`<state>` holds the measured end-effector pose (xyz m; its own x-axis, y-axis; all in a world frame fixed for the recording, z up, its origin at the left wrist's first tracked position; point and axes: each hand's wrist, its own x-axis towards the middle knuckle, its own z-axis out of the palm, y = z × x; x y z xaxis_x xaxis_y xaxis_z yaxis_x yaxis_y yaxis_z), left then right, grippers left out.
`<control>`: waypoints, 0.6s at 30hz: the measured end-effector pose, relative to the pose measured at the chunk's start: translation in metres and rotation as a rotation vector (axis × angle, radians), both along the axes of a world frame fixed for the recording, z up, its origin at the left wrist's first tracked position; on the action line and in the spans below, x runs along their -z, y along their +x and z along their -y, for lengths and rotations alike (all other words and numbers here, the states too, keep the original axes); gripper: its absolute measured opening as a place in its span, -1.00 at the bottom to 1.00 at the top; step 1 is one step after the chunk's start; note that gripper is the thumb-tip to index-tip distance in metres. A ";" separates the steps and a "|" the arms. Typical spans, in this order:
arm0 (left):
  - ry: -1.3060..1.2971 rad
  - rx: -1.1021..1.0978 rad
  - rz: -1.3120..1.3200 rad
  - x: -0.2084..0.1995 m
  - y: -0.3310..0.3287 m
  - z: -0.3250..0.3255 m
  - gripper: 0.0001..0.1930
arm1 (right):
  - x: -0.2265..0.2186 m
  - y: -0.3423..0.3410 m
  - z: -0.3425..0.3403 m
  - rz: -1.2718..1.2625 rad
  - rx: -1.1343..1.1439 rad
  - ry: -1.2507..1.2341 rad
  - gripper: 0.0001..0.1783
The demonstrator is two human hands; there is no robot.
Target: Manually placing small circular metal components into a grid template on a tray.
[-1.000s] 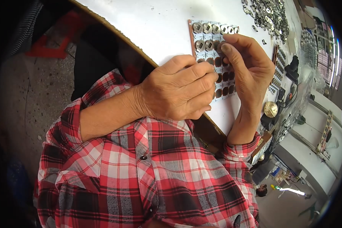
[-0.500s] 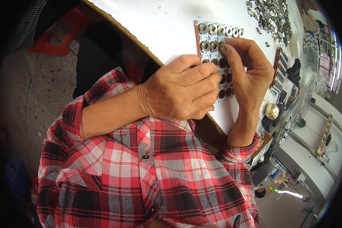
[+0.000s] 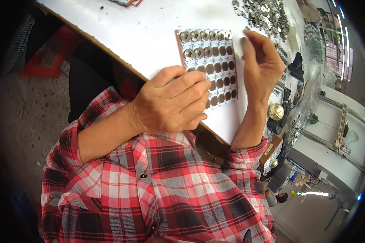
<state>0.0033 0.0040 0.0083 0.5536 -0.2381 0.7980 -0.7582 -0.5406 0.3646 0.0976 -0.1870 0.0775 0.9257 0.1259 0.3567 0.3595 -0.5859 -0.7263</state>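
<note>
A panel of small circuit boards, light blue with rows of dark brown round spots, lies on the white table. Round silver metal clips with square openings cover its far row and three places at the left of the second row. My left hand is curled over the panel's near left part, fingers bent together; whatever is inside them is hidden. Just off the panel's right edge is my right hand, raised, its thumb and forefinger apart with nothing visible between them.
A heap of loose metal clips spreads at the far right. Another panel sits behind my right hand. Nearby are a round gold-coloured object and dark cables. The table's edge runs diagonally on the left.
My right hand has moved off the second row to the panel's right side, and its fingers have parted. A third clip shows uncovered in that row. The whole view has shifted.
</note>
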 end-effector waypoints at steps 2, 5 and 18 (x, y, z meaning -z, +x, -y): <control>0.009 -0.006 0.003 -0.001 -0.001 0.000 -0.68 | 0.003 0.020 0.018 0.118 0.092 -0.183 -0.77; 0.040 -0.015 -0.006 -0.001 -0.003 -0.002 -0.68 | 0.012 0.032 0.031 0.108 0.107 -0.310 -0.74; 0.001 -0.006 -0.024 -0.002 -0.001 -0.001 -0.75 | 0.006 0.025 0.036 -0.212 0.181 0.031 -0.79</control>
<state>0.0019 0.0048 0.0102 0.5736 -0.2357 0.7845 -0.7463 -0.5451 0.3820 0.1223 -0.2229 0.0711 0.9866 -0.0557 0.1535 0.0892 -0.6033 -0.7925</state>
